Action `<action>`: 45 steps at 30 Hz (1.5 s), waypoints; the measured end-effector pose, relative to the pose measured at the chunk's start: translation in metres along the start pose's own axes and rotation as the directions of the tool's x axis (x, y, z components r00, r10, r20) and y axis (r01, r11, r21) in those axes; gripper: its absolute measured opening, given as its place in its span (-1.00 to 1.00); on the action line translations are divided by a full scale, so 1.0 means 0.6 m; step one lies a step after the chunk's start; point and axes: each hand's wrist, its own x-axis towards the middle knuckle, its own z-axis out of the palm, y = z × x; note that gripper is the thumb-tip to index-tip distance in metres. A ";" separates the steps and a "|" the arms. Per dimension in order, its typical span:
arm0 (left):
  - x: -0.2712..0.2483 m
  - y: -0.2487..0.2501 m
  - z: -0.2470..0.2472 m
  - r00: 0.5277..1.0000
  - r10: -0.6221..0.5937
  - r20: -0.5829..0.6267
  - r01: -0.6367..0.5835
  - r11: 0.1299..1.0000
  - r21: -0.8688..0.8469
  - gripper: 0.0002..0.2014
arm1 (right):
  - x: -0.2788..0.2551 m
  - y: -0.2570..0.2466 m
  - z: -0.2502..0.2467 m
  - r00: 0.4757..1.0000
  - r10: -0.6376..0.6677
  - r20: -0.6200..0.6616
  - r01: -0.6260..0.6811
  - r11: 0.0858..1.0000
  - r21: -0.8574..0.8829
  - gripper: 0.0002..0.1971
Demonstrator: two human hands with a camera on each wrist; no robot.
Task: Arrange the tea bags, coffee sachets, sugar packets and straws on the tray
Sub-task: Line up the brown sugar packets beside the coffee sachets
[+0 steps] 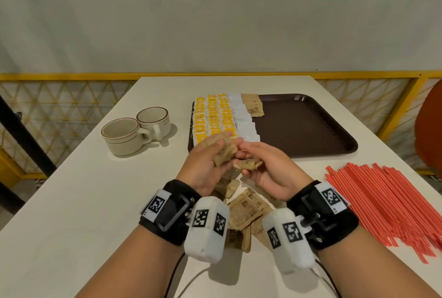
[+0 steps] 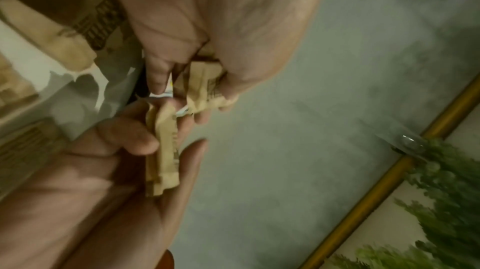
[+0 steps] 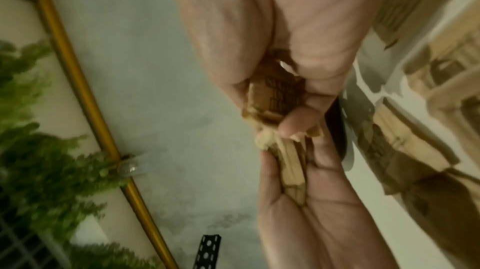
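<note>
From the head camera we see our left hand and right hand raised together just above the white table, each curled round a few brown paper sachets, palms turned inward and fingertips almost meeting. More brown sachets lie loose on the table beneath our wrists. On the dark brown plastic tray the yellow tea bags, white packets and a short row of brown packets fill the left part; the red straws wait on the table at right, two cream cups at left. In our judgement we should square the bundle's edges before laying it, overlapped, below the started brown row. In the left wrist view, thumb and fingers pinch a folded stack. In the right wrist view, the right thumb presses its sachets against the fingers.
</note>
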 end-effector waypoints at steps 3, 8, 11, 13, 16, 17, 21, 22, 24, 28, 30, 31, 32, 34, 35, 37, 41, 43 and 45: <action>0.004 0.008 -0.014 0.995 0.010 -0.099 -0.010 1.000 -0.006 -0.76 | 0.001 -0.010 -0.008 0.997 0.082 -0.004 -0.079 0.974 0.212 -0.86; -0.006 -0.002 -0.010 1.000 0.006 -0.027 -0.002 0.989 0.147 -0.79 | -0.002 -0.015 -0.012 0.996 0.041 0.073 -0.060 0.959 0.277 -0.63; -0.006 -0.008 -0.012 0.995 0.069 0.065 -0.085 0.949 0.305 -0.65 | 0.000 -0.015 -0.014 0.992 0.046 0.115 -0.069 0.977 0.202 -0.56; -0.010 -0.006 -0.011 0.990 0.087 0.108 -0.122 0.915 0.384 -0.56 | 0.000 -0.012 -0.017 0.984 0.068 0.163 -0.094 0.984 0.153 -0.54; -0.012 -0.004 -0.014 0.986 0.098 0.136 -0.147 0.891 0.429 -0.50 | 0.000 -0.011 -0.016 0.976 0.082 0.202 -0.110 0.985 0.129 -0.56; -0.012 -0.004 -0.016 0.985 0.109 0.131 -0.156 0.886 0.437 -0.52 | 0.001 -0.011 -0.016 0.976 0.079 0.203 -0.109 0.984 0.139 -0.56; -0.009 -0.005 -0.018 0.984 0.139 0.111 -0.176 0.850 0.497 -0.70 | -0.003 -0.012 -0.012 0.984 0.058 0.166 -0.087 0.981 0.174 -0.66; -0.008 -0.006 -0.016 0.984 0.148 0.100 -0.179 0.839 0.514 -0.75 | -0.004 -0.012 -0.011 0.986 0.051 0.156 -0.079 0.981 0.180 -0.68; -0.006 -0.010 -0.015 0.982 0.177 0.068 -0.186 0.823 0.537 -0.85 | -0.006 -0.013 -0.011 0.987 0.034 0.155 -0.066 0.976 0.209 -0.69; -0.004 -0.010 -0.017 0.986 0.165 -0.020 -0.141 0.894 0.425 -0.86 | -0.008 -0.012 -0.009 0.983 0.022 0.184 -0.056 0.982 0.180 -0.54; -0.003 -0.010 -0.018 0.990 0.134 -0.038 -0.111 0.924 0.365 -0.82 | -0.006 -0.007 -0.010 0.986 0.008 0.169 -0.036 0.986 0.163 -0.60; -0.003 -0.010 -0.017 0.992 0.121 -0.035 -0.101 0.932 0.349 -0.81 | -0.005 -0.005 -0.009 0.989 -0.002 0.147 -0.019 0.990 0.142 -0.67; -0.004 -0.010 -0.016 0.993 0.112 -0.034 -0.094 0.936 0.339 -0.80 | -0.005 -0.004 -0.009 0.993 -0.013 0.120 0.000 0.995 0.103 -0.75; -0.003 -0.010 -0.014 0.993 0.110 -0.041 -0.089 0.935 0.343 -0.81 | -0.006 -0.003 -0.008 0.997 -0.039 0.072 0.039 0.999 0.007 -0.79; -0.003 -0.010 -0.013 0.993 0.110 -0.043 -0.088 0.931 0.355 -0.81 | -0.006 -0.003 -0.008 0.997 -0.059 0.048 0.060 0.998 -0.032 -0.77; -0.003 -0.012 -0.012 0.994 0.109 -0.033 -0.088 0.920 0.382 -0.77 | -0.007 -0.002 -0.009 0.994 -0.112 -0.001 0.111 0.988 -0.104 -0.69; -0.005 -0.013 -0.009 0.996 0.088 -0.022 -0.071 0.908 0.414 -0.68 | -0.008 -0.001 -0.008 0.978 -0.207 -0.038 0.194 0.957 -0.215 -0.75; -0.006 -0.013 -0.008 0.997 0.079 -0.018 -0.064 0.901 0.429 -0.69 | -0.007 -0.001 -0.009 0.968 -0.249 -0.017 0.236 0.936 -0.259 -0.75; -0.007 -0.014 -0.007 0.997 0.071 -0.018 -0.056 0.895 0.442 -0.73 | -0.009 -0.001 -0.007 0.967 -0.253 0.017 0.246 0.922 -0.300 -0.79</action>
